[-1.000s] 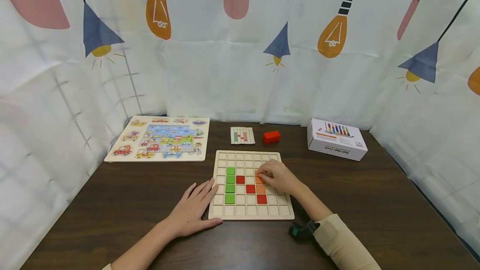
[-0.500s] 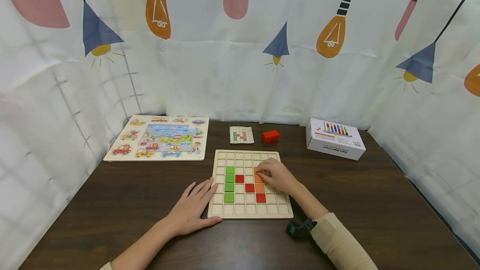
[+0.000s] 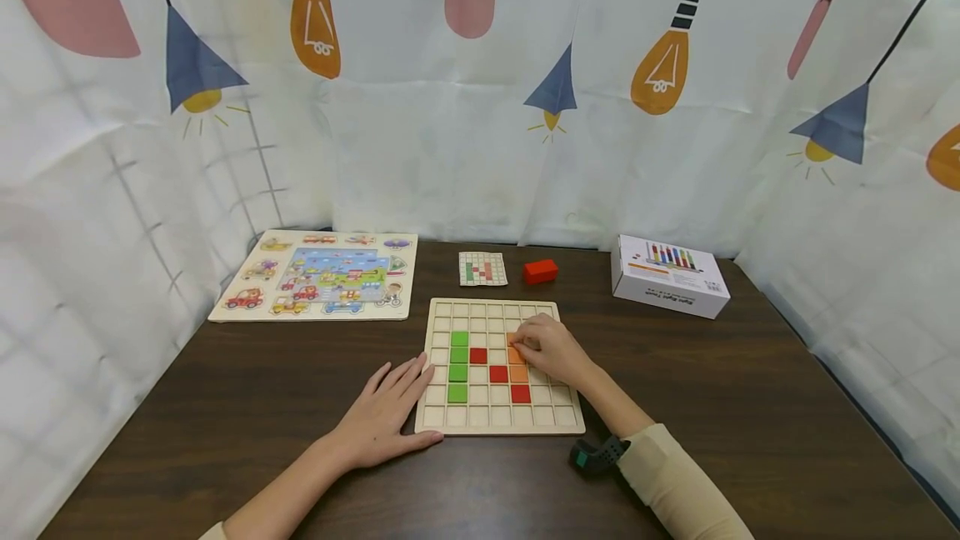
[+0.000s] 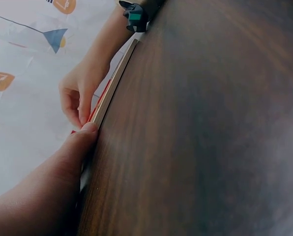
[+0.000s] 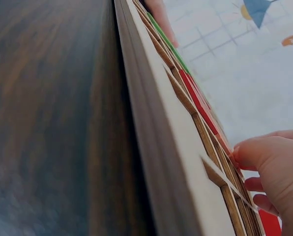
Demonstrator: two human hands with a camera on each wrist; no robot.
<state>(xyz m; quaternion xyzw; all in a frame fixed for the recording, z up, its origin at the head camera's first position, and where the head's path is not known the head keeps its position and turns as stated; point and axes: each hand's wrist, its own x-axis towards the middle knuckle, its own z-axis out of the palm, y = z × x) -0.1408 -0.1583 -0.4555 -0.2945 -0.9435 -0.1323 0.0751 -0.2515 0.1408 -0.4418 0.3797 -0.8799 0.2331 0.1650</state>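
Note:
A wooden grid board [image 3: 500,417] lies on the dark table. It bears a column of several green tiles [image 3: 457,373], three red tiles [image 3: 498,374] on a diagonal, and orange tiles [image 3: 518,373] in a column on the right. With fingers straight and spread, my left hand [image 3: 386,417] rests on the table, its fingertips and thumb at the board's left edge. My right hand [image 3: 553,348] has thumb and forefinger together on the topmost orange tile [image 3: 512,338], pinching it at its cell; the fingers partly hide that tile. The right wrist view shows the thumb [image 5: 257,151] low against the tiles.
Behind the board lie a small pattern card [image 3: 482,269] and a red block [image 3: 540,271]. A picture puzzle board [image 3: 251,280] sits at the back left, a white box [image 3: 670,276] at the back right. Printed curtains [image 3: 465,165] surround the table.
Both hands keep nearly the same place, the right fingers staying at the topmost orange tile. The whole head view has shifted slightly.

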